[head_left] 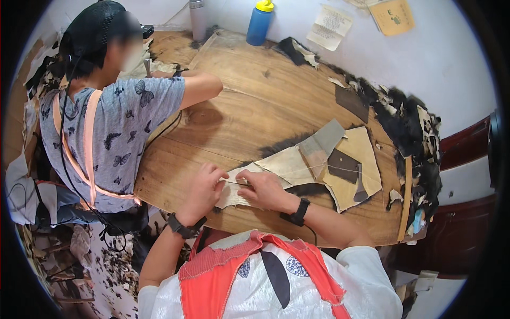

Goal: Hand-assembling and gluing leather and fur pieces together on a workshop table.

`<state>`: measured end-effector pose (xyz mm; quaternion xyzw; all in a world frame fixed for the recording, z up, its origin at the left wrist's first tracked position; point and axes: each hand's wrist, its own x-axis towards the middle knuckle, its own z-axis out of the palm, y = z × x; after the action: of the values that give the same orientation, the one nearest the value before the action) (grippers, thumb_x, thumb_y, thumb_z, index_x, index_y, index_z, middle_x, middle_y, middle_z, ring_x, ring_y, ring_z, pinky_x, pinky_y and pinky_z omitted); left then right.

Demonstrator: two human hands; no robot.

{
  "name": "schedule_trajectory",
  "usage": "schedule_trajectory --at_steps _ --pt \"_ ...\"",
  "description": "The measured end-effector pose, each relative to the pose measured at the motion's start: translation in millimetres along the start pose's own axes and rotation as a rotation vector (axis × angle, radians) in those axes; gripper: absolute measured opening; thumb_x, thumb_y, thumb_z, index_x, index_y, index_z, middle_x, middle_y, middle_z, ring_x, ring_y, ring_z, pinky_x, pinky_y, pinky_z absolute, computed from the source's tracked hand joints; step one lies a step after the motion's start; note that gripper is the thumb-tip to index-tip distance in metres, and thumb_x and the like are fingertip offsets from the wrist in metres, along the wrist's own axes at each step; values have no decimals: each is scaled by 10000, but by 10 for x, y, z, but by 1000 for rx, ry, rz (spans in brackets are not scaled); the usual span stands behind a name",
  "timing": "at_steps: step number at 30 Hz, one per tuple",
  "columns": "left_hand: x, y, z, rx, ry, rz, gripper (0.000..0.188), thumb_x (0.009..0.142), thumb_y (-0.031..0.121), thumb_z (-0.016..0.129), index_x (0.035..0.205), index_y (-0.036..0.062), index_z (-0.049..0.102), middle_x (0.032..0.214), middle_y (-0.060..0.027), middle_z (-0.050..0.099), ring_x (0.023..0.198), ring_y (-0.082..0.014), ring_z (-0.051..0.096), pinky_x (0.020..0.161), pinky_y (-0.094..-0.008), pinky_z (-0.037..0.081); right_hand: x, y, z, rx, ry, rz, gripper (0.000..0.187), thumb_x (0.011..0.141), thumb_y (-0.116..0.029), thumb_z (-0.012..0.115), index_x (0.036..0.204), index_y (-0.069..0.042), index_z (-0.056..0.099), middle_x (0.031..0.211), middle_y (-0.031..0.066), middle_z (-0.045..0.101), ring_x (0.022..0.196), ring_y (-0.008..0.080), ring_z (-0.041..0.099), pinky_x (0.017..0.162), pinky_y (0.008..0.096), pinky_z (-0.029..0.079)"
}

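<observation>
In front of me on the table lies a pale fur pelt (280, 164), skin side up, with dark fur along its edges. My left hand (203, 190) is closed, its thumb and fingertips pinching the pelt's near left end. Close by on the right, my right hand (264, 190) has its fingers bent over the same end in a pinch. A small dark bit shows at its fingertips, too little to name. A thin pale thread (313, 168) stretches over the pelt to the right.
A grey flat piece (330, 135) and a dark brown rectangular piece (343, 166) lie on a yellowish pelt (364, 154). Black fur scraps (411, 125) line the right edge beside a wooden strip (407, 196). A blue bottle (258, 24) stands far back. A co-worker (114, 111) sits left.
</observation>
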<state>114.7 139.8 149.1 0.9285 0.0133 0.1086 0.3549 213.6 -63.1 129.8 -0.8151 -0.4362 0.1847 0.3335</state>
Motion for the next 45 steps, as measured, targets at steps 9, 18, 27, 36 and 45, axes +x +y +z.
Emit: schedule_trajectory --at_steps 9,18,27,36,45 --pt "-13 -118 160 -147 -130 -7 116 814 46 724 918 46 674 931 -119 590 945 -334 573 803 -423 479 -63 119 136 28 162 -72 216 842 -240 750 954 -101 630 768 128 680 736 348 680 649 457 518" --pt "-35 -45 301 -2 13 39 117 800 26 701 891 52 632 920 -112 585 915 -339 552 786 -433 447 58 70 99 -60 150 -38 123 812 -209 748 839 -110 680 688 132 655 638 349 660 562 456 509" --pt "-208 -128 489 -74 155 -83 113 802 67 730 911 84 703 901 -95 607 917 -309 558 809 -420 420 129 95 55 32 136 -113 93 836 -176 677 815 -89 651 683 156 633 654 369 650 578 447 498" --pt "-190 -157 557 -47 166 -99 96 781 127 776 871 119 744 875 -45 623 911 -265 553 854 -390 392 425 369 -105 75 -124 -231 115 879 -112 610 990 -110 640 877 139 678 816 396 656 677 473 517" --pt "-147 -124 558 -46 131 -131 63 793 133 759 851 126 738 876 -38 627 933 -259 544 887 -398 365 443 416 -80 120 -91 -220 130 859 -168 663 943 -74 627 847 149 663 813 385 655 680 467 514"
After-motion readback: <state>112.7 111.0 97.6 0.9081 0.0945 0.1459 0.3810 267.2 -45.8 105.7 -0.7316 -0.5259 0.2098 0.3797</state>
